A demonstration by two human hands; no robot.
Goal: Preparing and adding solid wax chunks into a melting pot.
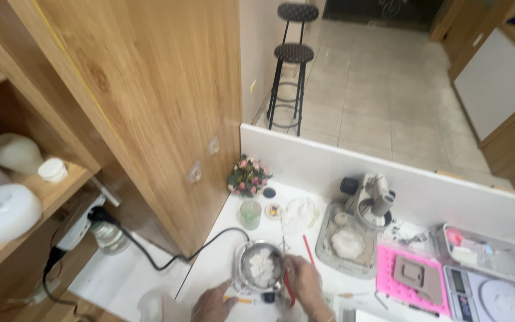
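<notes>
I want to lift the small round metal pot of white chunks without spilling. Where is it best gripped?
Probably by the red handle at the round metal pot's near right side, coming from the near edge of the white counter. It juts clear of the rim, and the right hand already rests there.

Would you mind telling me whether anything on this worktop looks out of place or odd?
Mostly a risk: the black power cord trails loosely across the white counter towards the metal pot of white chunks, close beside the left hand. Nothing looks spilled.
</notes>
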